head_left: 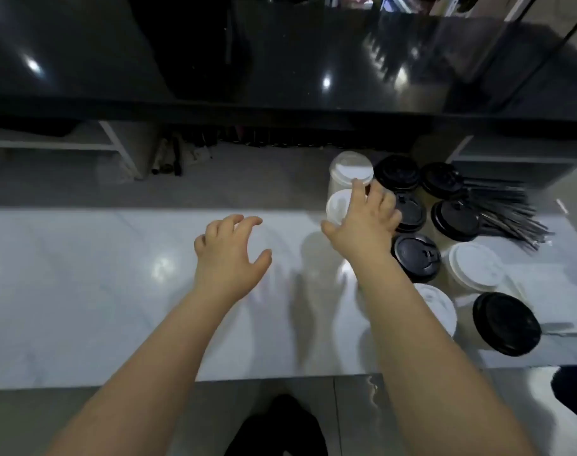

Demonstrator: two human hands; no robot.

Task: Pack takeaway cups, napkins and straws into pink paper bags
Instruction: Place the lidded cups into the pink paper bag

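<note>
Grips a white-lidded cup [337, 205] with the right hand [363, 225]: fingers [381, 200] curled over the far edge of the lid, thumb pressed to the near left side. Stands toward the right of the pale counter [83, 291], at the left edge of a cluster of cups. Reaches with the forefinger tip to a second white-lidded cup [350, 169] just behind; touching or just short, cannot tell through the blur.

Just right of the fingers, black-lidded cups [397, 172] in rows, one partly hidden under the knuckles. Closer in, beside the right forearm, two white lids [474, 266] and a lone black lid [506, 322]. At the far right, past the cluster, a loose heap of dark straws [511, 218] lying flat on the counter, touching the outer black-lidded cups.

Holds nothing in the left hand [231, 251]: fingers spread and loosely bent, palm down above the counter, well left of the gripped cup and apart from every other cup. Behind the counter, a glossy black ledge [280, 60].
</note>
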